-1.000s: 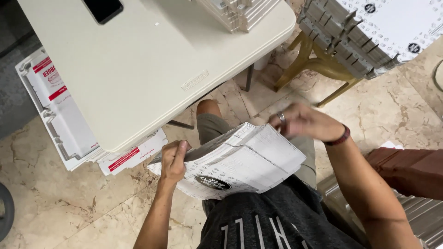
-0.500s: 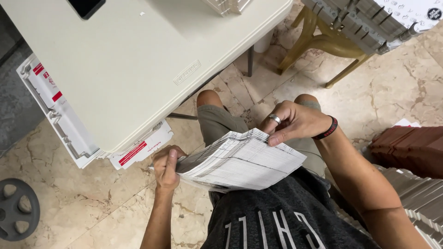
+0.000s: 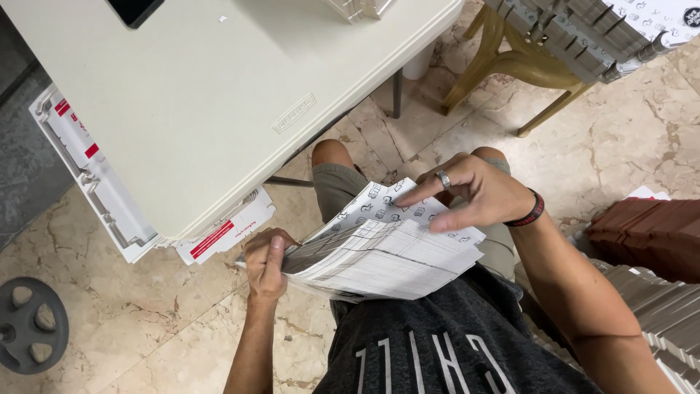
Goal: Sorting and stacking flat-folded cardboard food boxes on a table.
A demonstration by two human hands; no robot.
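Observation:
A thick stack of flat printed cardboard sheets (image 3: 386, 255) rests on my lap, white with small black patterns on top. My left hand (image 3: 266, 263) grips the stack's left edge, thumb pressed along it. My right hand (image 3: 474, 193), with a ring and a dark wristband, lies on the top sheet with fingers spread, fingertips touching the pattern. I am seated, knees showing beyond the stack.
A cream folding table (image 3: 219, 95) fills the upper left, with white and red flat boxes (image 3: 95, 182) under it. A wooden chair (image 3: 510, 66) carries more grey cardboard stacks (image 3: 583, 36). A dark round weight (image 3: 29, 325) lies on the marble floor. A red-brown object (image 3: 649, 233) sits at right.
The stack has settled lower on my lap. My right hand has come down from lifting the top sheets to lying spread on top. My left hand keeps its grip.

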